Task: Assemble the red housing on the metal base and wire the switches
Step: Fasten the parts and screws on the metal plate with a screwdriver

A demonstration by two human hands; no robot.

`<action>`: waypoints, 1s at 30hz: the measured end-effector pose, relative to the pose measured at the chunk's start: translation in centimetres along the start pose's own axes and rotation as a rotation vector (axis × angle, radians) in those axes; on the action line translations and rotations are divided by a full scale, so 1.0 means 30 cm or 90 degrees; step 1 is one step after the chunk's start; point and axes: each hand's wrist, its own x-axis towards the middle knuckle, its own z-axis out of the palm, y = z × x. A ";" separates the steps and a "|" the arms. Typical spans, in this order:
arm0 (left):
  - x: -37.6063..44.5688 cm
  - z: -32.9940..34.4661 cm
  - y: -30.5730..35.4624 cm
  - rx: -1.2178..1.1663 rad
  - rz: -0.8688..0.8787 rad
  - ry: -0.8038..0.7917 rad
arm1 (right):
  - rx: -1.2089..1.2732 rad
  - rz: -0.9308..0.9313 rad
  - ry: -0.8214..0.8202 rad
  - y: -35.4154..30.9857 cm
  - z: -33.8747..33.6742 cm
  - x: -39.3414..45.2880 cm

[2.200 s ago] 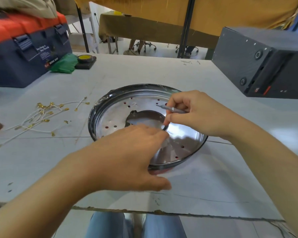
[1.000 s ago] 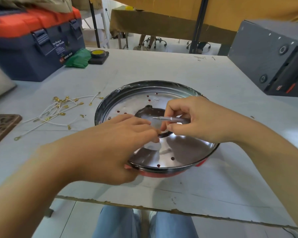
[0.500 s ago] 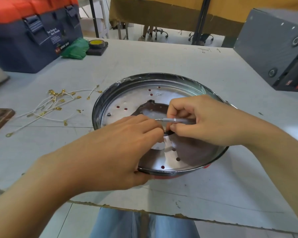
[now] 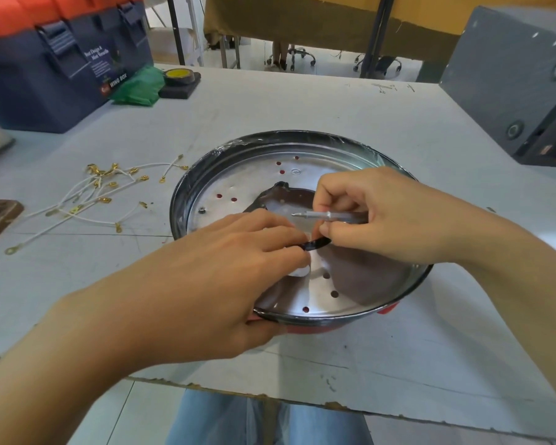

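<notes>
Right at the centre hole: both hands meet over the metal base

Directly in front of the person, the metal base [image 4: 257, 175] sits as a shallow perforated dish on the worktop [image 4: 302, 101], with the red housing [image 4: 312, 329] showing only as a strip under its near rim. The 2 hands converge on the dish's central opening. The left hand [image 4: 206, 284] reaches in over the near-left rim, fingers curled toward a small black part [image 4: 318, 244] at the edge of that opening; whether it pinches the part or only steadies it I cannot tell. The right hand [image 4: 382, 216] comes from the right and grips a slim screwdriver [image 4: 321, 215], its long axis nearly level, tip pointing left toward the left fingertips. My judgement: the tip must drop to the black part just below it. Wires [image 4: 87, 200] with gold terminals lie well apart to the left, untouched
</notes>
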 end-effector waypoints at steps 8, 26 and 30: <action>0.000 0.006 -0.002 -0.003 0.002 0.011 | 0.003 -0.010 -0.004 0.007 -0.002 0.001; 0.004 0.003 -0.007 -0.023 -0.018 -0.009 | 0.014 -0.017 0.028 -0.005 0.017 0.002; 0.001 0.004 -0.005 -0.012 -0.020 0.000 | 0.021 -0.013 0.030 -0.004 0.017 0.003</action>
